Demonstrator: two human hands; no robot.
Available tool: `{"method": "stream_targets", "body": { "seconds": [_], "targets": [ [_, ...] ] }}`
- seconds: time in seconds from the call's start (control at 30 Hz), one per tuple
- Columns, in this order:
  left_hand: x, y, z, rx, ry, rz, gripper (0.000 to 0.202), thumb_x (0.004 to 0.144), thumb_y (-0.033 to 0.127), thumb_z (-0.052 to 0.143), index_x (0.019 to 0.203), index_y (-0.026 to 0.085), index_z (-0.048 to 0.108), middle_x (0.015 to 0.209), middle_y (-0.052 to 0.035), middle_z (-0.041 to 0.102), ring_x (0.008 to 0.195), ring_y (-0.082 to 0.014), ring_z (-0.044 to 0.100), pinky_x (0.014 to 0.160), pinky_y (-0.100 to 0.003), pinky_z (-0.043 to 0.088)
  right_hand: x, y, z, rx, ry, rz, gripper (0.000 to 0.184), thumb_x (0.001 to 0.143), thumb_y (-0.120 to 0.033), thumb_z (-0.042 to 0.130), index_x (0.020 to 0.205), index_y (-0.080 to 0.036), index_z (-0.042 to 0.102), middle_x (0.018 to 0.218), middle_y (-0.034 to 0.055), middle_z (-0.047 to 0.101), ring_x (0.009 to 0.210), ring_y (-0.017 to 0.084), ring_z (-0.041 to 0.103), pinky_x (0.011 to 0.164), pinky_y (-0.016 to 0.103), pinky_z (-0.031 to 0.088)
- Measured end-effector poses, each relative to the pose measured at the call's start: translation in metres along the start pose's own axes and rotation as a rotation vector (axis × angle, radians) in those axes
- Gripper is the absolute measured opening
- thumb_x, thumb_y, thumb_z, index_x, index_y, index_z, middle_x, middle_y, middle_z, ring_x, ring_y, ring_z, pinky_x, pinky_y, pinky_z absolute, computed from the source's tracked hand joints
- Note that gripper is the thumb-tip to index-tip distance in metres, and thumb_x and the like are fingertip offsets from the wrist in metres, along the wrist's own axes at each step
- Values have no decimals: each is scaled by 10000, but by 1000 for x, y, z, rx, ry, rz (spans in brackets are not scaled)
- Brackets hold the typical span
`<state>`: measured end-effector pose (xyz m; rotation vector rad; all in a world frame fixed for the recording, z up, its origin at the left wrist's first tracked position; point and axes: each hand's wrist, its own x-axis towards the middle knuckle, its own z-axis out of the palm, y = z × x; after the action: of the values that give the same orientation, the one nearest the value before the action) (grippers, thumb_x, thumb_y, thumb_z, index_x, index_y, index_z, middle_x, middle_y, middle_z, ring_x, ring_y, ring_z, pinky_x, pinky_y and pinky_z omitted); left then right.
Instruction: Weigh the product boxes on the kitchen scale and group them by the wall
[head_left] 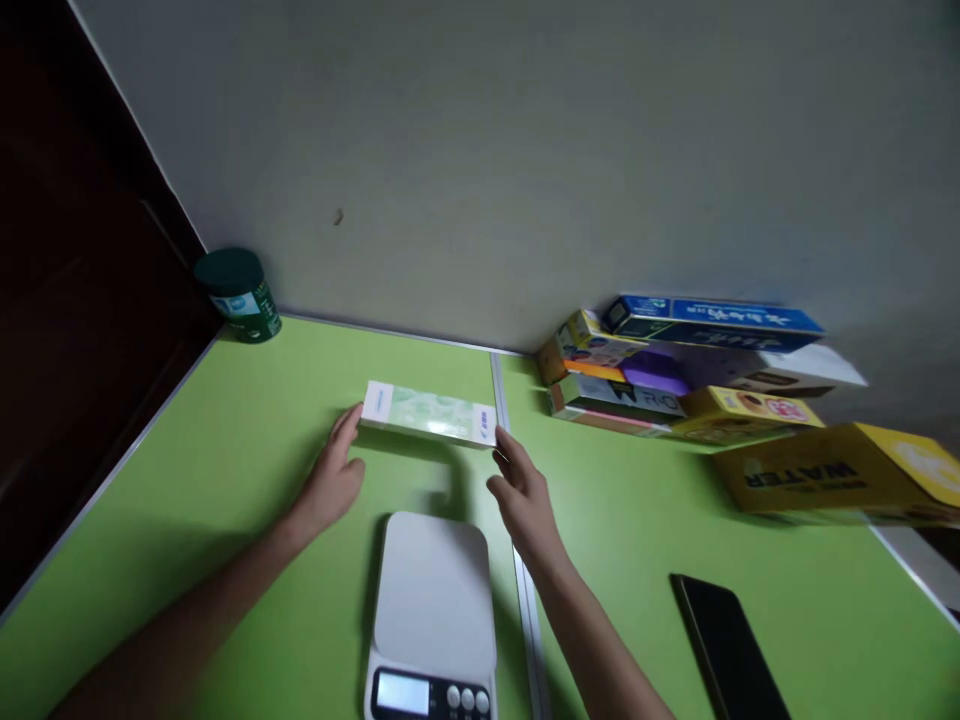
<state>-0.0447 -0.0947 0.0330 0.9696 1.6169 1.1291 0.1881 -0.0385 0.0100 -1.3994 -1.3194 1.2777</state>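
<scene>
A long, slim white-and-green carton [431, 412] spans the space between my two hands, beyond the scale. The fingertips of my left hand [335, 472] press on its left end, thumb held apart. At the other end, the fingers of my right hand [521, 490] touch the carton's right corner. Shadow falls on the table below it; whether its underside rests on the surface I cannot tell. Nearer to me lies a white kitchen scale [433, 595], its plate bare and its display lit, though no reading can be made out.
On the right, several boxes are stacked against the wall, a blue carton [712, 318] on top. A yellow box [817, 475] marked WATER lies in front of them. A black phone [727, 645] is at lower right. A dark green canister [240, 297] stands in the far left corner.
</scene>
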Motion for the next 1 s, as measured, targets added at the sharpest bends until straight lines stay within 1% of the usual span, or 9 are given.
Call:
{"method": "stream_targets", "body": {
  "seconds": [0.1,0.2,0.33,0.43,0.53,0.63,0.73,0.87,1.0],
  "targets": [
    [57,4,-12,-30,82,58,804,640,-34,409,1417,166,360,1528,-71,306,1391,-251,305,1175,-402,190,49,-6,31,17,-60,-19,770,563,-188,492,1333,-188,490,1427,77,466,1307,304,432,1125,484,282],
    [103,-1,-38,-94,174,88,807,586,-48,417,1362,171,447,1473,-74,407,1365,-248,357,1169,-394,204,86,-11,68,17,-150,-15,768,592,-172,488,1360,-193,459,1434,70,461,1308,295,433,1114,474,306],
    [152,-12,-77,-105,293,92,839,544,-47,396,1355,161,447,1413,-75,488,1350,-214,384,1161,-369,211,127,-14,122,-6,-254,-17,768,599,-148,497,1365,-183,454,1430,79,467,1295,306,445,1087,473,344],
    [178,-21,-96,-98,353,77,852,546,-37,383,1373,165,414,1379,-66,523,1342,-191,394,1145,-360,245,153,-13,156,-10,-284,-38,764,580,-137,511,1342,-185,485,1415,77,485,1274,318,464,1076,457,362],
    [194,-31,-105,-86,395,36,835,568,-22,393,1384,156,395,1380,-80,512,1323,-202,416,1119,-358,295,170,-10,180,-19,-298,-65,768,561,-130,518,1325,-204,500,1377,60,525,1272,311,463,1085,437,351],
    [203,-39,-108,-62,464,-25,861,572,-9,435,1406,192,363,1458,-83,390,1360,-240,351,1107,-350,311,178,-6,195,-33,-297,-85,780,555,-142,526,1332,-186,486,1381,77,512,1274,325,451,1092,458,332],
    [209,-44,-109,-44,507,-67,906,575,8,480,1435,231,302,1493,-83,300,1367,-270,326,1089,-348,331,181,-3,204,-47,-299,-100,789,559,-156,530,1346,-172,469,1404,91,476,1286,333,429,1101,462,315],
    [213,-44,-107,-19,506,-76,946,590,20,501,1459,265,215,1496,-66,309,1373,-260,317,1113,-360,290,181,-4,214,-55,-311,-110,783,557,-146,529,1337,-206,480,1385,69,493,1289,328,420,1110,457,300],
    [210,-38,-102,1,493,-78,940,595,21,499,1458,253,208,1503,-64,319,1389,-255,292,1131,-372,256,181,-10,217,-56,-307,-112,783,549,-134,523,1328,-197,486,1386,72,491,1295,330,411,1116,459,288]
  ]
}}
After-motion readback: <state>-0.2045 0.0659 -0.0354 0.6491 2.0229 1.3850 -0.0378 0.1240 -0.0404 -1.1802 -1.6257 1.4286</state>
